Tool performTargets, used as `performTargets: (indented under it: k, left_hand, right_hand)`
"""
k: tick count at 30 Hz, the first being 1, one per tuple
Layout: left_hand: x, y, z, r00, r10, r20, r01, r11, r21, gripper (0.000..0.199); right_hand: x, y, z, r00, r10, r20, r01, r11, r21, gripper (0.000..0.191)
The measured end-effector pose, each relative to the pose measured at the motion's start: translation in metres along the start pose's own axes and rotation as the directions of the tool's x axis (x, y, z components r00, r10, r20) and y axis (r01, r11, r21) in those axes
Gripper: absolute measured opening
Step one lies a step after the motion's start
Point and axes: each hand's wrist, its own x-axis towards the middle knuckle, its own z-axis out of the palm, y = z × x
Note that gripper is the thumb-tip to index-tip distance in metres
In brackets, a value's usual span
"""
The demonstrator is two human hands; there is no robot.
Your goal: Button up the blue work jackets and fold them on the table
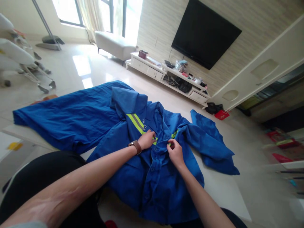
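Note:
A blue work jacket [133,161] with yellow-green and grey stripes lies spread on a pale table, its collar pointing away and its lower edge hanging over the near side. Buttons run down its front; the lower ones look fastened. My left hand [147,140], with a brown-strapped watch on the wrist, pinches the jacket's front at the stripe. Just to the right, my right hand [175,151] has thumb and finger closed on the opposite front edge. More blue cloth [71,115] lies to the left of the jacket.
The pale table [228,190] shows at the right. Beyond it are a low white cabinet [147,68] with clutter, a wall-mounted television [205,33] and a white bench [115,44]. White chairs [19,53] stand at the left; a red box [222,115] is on the floor.

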Motion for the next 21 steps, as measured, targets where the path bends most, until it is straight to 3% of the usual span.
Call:
performTargets:
  k: [4,8,12,16,21]
  left_hand:
    - [0.002,-0.002,0.002,0.999,-0.048,-0.025,0.046,0.996,-0.078,0.020]
    - [0.006,-0.003,0.002,0.995,-0.084,-0.045,0.074,0.979,-0.190,0.019]
    - [0.004,-0.003,0.003,0.994,-0.099,-0.039,0.085,0.962,-0.258,0.018]
    - [0.003,-0.002,0.007,0.992,-0.119,-0.034,0.104,0.951,-0.291,0.018]
    - [0.001,-0.002,0.010,0.990,-0.116,-0.080,0.085,0.945,-0.315,0.015]
  right_hand:
    - [0.010,0.009,0.010,0.997,0.068,-0.027,-0.066,0.995,0.072,0.036]
    - [0.030,0.013,0.020,0.998,0.053,0.024,-0.054,0.998,0.040,0.038]
    - [0.044,-0.005,0.030,0.996,-0.062,0.067,0.069,0.992,-0.106,0.037]
    - [0.054,-0.024,0.032,0.960,-0.196,0.199,0.249,0.924,-0.289,0.034]
    - [0.063,-0.025,0.029,0.941,-0.172,0.290,0.263,0.912,-0.313,0.032]
